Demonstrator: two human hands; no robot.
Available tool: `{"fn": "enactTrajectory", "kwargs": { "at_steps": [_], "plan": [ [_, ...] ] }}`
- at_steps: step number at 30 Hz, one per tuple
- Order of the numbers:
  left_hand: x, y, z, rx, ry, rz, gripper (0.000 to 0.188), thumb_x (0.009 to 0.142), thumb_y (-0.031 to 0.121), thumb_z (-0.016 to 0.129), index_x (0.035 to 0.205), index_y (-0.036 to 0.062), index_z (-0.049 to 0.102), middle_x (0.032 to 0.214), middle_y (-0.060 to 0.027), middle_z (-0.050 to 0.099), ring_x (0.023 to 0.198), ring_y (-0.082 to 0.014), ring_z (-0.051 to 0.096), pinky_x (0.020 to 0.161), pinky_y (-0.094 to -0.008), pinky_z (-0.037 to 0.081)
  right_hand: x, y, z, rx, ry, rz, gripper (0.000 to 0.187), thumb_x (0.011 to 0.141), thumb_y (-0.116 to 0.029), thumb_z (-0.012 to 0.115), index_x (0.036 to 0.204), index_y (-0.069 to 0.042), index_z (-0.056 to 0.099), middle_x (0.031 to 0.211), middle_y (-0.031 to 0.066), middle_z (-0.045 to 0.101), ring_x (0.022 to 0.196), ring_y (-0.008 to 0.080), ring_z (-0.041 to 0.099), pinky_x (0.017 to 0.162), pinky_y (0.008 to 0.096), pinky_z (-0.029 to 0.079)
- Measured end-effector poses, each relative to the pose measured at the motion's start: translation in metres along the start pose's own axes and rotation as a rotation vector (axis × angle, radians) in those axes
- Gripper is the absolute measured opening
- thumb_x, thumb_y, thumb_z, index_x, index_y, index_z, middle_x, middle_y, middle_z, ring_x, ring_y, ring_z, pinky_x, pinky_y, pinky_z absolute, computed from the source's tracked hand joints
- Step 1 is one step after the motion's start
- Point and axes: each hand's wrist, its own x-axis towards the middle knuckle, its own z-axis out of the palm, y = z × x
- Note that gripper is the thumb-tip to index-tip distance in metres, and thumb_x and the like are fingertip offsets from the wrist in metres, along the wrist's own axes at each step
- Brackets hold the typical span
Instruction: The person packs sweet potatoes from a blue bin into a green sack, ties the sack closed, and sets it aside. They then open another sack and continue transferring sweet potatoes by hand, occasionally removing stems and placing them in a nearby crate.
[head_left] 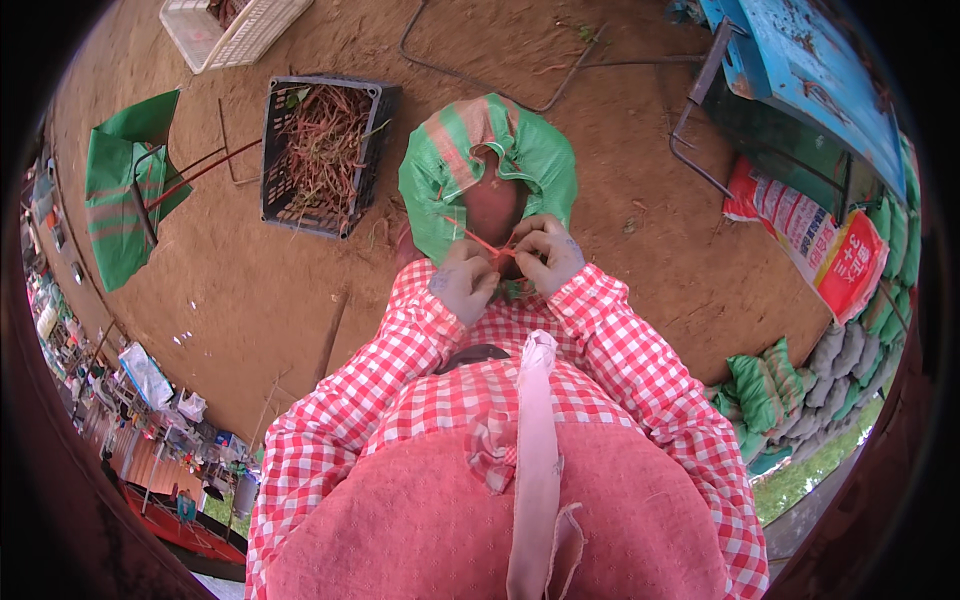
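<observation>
A green woven sack [548, 150] with pale orange stripes stands in front of me. Its mouth gapes, and a large smooth reddish-brown lump [492, 205], perhaps a sweet potato, shows inside. At the near rim, a thin orange-red string [484, 243] runs between my hands. My left hand [466, 282], in a greyish glove, pinches one part of it. Close beside it, my right hand [549, 255], gloved too, pinches the string with thumb and forefinger. My fingertips almost meet over the sack's edge, where the sleeves and wrists hide its lower part.
Left of the sack stands a black plastic crate [377, 160] of thin reddish roots [325, 150]. A white crate [245, 40] lies beyond it. Another green sack [120, 200] hangs on a metal frame at left. A blue metal machine [800, 80] and filled sacks [765, 390] are at right.
</observation>
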Motion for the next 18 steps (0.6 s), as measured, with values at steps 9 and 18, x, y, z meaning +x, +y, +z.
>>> {"fn": "enactTrajectory", "kwargs": {
  "at_steps": [9, 18],
  "plan": [
    [0.009, 0.013, 0.006, -0.968, 0.019, -0.719, 0.016, 0.094, 0.016, 0.051, 0.096, 0.0022, 0.06, 0.061, -0.0007, 0.053, 0.045, -0.0086, 0.044, 0.041, -0.0225, 0.033, 0.007, -0.014, 0.011, 1.092, 0.002, 0.711, 0.016, 0.092, -0.018, 0.053, 0.094, -0.003, 0.057, 0.062, 0.0021, 0.051, 0.045, 0.0119, 0.045, 0.043, 0.0266, 0.037],
    [-0.014, 0.016, 0.014, -0.572, 0.011, -0.552, 0.013, 0.093, 0.012, 0.052, 0.094, 0.0005, 0.057, 0.061, 0.0018, 0.049, 0.046, -0.0052, 0.04, 0.04, -0.0231, 0.028, -0.021, -0.035, 0.021, 0.653, -0.053, 0.598, 0.018, 0.097, -0.017, 0.043, 0.087, -0.004, 0.051, 0.05, -0.0013, 0.038, 0.033, 0.0081, 0.027, 0.032, 0.0252, 0.023]
  ]
}}
